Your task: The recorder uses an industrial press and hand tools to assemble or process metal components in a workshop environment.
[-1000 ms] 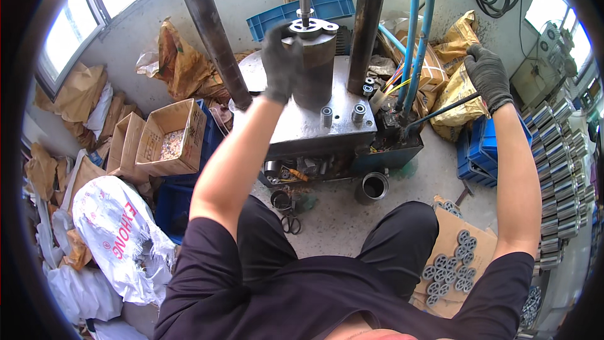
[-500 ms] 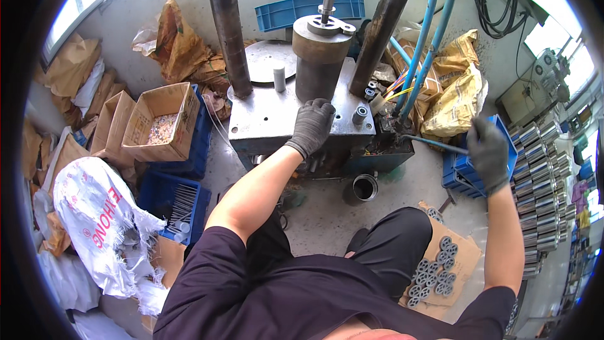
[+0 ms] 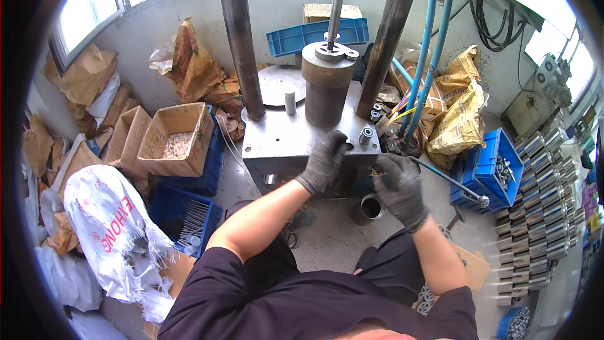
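I sit in front of a small press with a thick steel plate (image 3: 283,141), two dark columns and a grey cylinder die (image 3: 326,85) with a rod standing up from it. My left hand (image 3: 324,160), in a dark glove, rests with curled fingers on the plate's front edge, just beside a small metal ring part (image 3: 365,135). My right hand (image 3: 399,186), also gloved, is close to it on the right, its fingers reaching at the plate's front face. What either hand holds is hidden by the gloves.
A lever with a ball knob (image 3: 454,184) sticks out right of my right hand. A metal cup (image 3: 372,206) stands on the floor below. A cardboard box (image 3: 176,138), blue crates (image 3: 189,217), a white sack (image 3: 107,220), a blue bin (image 3: 487,164) and rows of metal parts (image 3: 535,182) surround me.
My left hand came down from the cylinder's top to the plate's front edge. My right hand let go of the lever at the right and moved in beside the left hand.
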### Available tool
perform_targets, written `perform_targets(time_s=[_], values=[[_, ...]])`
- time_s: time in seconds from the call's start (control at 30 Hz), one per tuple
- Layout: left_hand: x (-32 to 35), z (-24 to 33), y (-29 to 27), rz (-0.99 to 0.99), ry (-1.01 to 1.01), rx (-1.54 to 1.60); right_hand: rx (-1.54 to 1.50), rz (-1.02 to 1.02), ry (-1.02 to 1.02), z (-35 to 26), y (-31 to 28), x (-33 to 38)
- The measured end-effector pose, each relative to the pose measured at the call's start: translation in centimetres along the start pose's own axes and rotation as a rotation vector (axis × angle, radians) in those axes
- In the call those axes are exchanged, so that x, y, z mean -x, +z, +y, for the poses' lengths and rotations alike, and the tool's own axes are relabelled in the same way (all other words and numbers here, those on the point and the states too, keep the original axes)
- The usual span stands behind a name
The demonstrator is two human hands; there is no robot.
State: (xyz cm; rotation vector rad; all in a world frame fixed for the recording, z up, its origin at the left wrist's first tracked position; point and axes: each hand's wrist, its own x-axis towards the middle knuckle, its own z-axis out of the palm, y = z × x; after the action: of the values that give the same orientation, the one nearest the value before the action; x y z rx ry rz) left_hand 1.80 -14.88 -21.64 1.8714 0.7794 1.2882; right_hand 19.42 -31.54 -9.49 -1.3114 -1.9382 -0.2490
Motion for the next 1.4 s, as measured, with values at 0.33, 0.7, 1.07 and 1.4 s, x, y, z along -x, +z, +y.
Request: perform_targets(time_s=[0.33, 0.7, 1.07, 1.4], values=[[3.4, 5.0, -1.9, -0.293, -0.337, 0.517, -0.459, -0.040, 0.184, 1.5, 7.7, 1.0], [-21.3, 9.9, -9.9, 0.411, 0.178, -0.156, -0.734, 0.171, 0.458, 3.8, 10.1, -0.2], [-27.2, 8.3, -7.1, 0.211, -0.113, -0.537, -0.392, 0.215, 0.236, 6.2, 9.9, -5.7], [-27.5, 7.5, -6.8, 0.214, -0.066, -0.372, -0.130, 0.244, 0.112, 12.2, 10.3, -25.0]])
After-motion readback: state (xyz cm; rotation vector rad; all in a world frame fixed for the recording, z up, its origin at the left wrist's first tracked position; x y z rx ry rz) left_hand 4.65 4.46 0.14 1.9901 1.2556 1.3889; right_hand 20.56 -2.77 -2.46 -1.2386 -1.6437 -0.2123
